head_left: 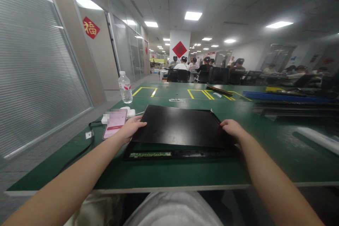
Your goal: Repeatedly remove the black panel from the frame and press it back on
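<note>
A glossy black panel [180, 127] is held by its two sides over a black frame [203, 153] on the green table [169, 176]. Along the frame's near edge, a green circuit board strip [150, 154] shows at the left. My left hand [132, 128] grips the panel's left edge, thumb on top. At the right edge, my right hand [231, 128] pinches the panel near a thin dark strip that runs along that side. The panel hides most of the frame beneath it.
A phone [115, 123] and black cable [91, 139] lie left, with a water bottle [125, 87] behind. Toward the right are a long blue piece [286, 96], dark bars and a white roll [317, 140]. A brown strip [219, 90] lies at the back. People sit far off.
</note>
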### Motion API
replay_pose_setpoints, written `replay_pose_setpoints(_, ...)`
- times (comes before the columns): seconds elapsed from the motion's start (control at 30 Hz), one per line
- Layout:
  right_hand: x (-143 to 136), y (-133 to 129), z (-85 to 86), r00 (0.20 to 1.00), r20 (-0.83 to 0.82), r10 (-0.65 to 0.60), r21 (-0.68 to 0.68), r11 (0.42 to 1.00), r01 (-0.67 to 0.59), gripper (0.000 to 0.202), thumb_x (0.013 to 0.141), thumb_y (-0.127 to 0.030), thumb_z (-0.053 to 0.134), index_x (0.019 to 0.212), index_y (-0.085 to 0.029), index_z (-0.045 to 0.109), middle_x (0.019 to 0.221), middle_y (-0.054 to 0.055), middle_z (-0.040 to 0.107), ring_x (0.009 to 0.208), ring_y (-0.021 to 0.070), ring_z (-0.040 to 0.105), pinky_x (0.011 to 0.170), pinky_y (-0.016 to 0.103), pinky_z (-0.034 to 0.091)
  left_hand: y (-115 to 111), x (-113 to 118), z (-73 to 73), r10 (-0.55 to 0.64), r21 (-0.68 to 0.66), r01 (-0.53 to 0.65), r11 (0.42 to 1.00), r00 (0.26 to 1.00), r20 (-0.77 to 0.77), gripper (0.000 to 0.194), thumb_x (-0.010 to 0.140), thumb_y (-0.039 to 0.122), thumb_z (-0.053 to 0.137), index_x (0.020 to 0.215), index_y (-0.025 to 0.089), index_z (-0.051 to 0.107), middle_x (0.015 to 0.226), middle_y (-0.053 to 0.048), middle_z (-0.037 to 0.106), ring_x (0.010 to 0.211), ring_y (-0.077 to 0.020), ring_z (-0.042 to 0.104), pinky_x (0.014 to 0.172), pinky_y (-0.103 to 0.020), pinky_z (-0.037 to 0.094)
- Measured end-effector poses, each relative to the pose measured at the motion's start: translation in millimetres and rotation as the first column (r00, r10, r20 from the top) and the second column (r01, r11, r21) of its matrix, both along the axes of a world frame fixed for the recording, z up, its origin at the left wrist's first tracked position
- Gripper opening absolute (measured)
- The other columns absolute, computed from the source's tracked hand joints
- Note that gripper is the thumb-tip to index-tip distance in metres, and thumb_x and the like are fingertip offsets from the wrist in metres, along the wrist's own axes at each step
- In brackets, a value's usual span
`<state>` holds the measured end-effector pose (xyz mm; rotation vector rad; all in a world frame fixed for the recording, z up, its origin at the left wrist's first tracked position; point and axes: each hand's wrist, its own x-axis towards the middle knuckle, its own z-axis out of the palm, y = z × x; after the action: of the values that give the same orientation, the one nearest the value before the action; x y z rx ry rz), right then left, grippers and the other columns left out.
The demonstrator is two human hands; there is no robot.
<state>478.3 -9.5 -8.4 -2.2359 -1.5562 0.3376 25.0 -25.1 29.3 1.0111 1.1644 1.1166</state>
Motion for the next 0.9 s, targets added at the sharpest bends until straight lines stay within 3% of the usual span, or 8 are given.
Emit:
replay_pose_setpoints(0.27, 2.6, 1.5, -1.9, 1.000, 0.013, -0.003, 0.014, 1.000, 0.003, 0.037, 0.071, -0.003, 0.056, 0.096, -0.017, 0.079, 0.105, 0.009, 0.075, 0.101, 0.0230, 0.068, 0.083, 0.026, 0.049, 0.4, -1.2, -1.1, 0.042, 0.011, -0.042, 0.999, 0.998, -0.052, 0.032, 0.063, 0.001, 0.075, 0.090, 0.017, 0.066, 0.072, -0.004, 0.075, 0.060, -0.0201, 0.072, 0.061, -0.030, 0.059)
replay_pose_setpoints(0.57, 6.7, 5.0, -5.8, 1.000, 0.014, -0.006, 0.021, 1.000, 0.005, 0.036, 0.069, -0.003, 0.058, 0.093, -0.019, 0.079, 0.102, 0.008, 0.076, 0.098, 0.0226, 0.069, 0.083, 0.026, 0.050, 3.7, -7.0, -1.9, 0.042, 0.131, -0.030, 0.991, 0.996, -0.084, 0.037, 0.056, 0.012, 0.084, 0.091, 0.018, 0.073, 0.082, -0.005, 0.078, 0.077, -0.0234, 0.074, 0.070, -0.031, 0.059)
replay_pose_setpoints(0.7, 7.9, 5.0, -6.2, 1.000, -0.001, 0.002, 0.040, 0.999, -0.002, 0.036, 0.068, -0.002, 0.059, 0.092, -0.019, 0.079, 0.099, 0.008, 0.076, 0.096, 0.0224, 0.069, 0.083, 0.026, 0.050, 6.7, -12.1, -5.1, 0.082, 0.220, -0.028, 0.975, 0.967, -0.241, 0.041, 0.049, 0.024, 0.089, 0.087, 0.018, 0.075, 0.082, -0.006, 0.077, 0.075, -0.0255, 0.072, 0.068, -0.033, 0.057)
replay_pose_setpoints(0.9, 6.3, 2.7, -3.3, 1.000, -0.012, -0.003, 0.027, 1.000, 0.004, 0.036, 0.070, -0.001, 0.056, 0.092, -0.018, 0.078, 0.101, 0.008, 0.076, 0.098, 0.0224, 0.069, 0.084, 0.026, 0.049, 9.3, -13.6, -8.6, 0.121, 0.250, -0.018, 0.968, 0.907, -0.403, 0.022, 0.055, 0.027, 0.082, 0.073, 0.017, 0.074, 0.069, -0.004, 0.073, 0.067, -0.0233, 0.067, 0.059, -0.029, 0.050)
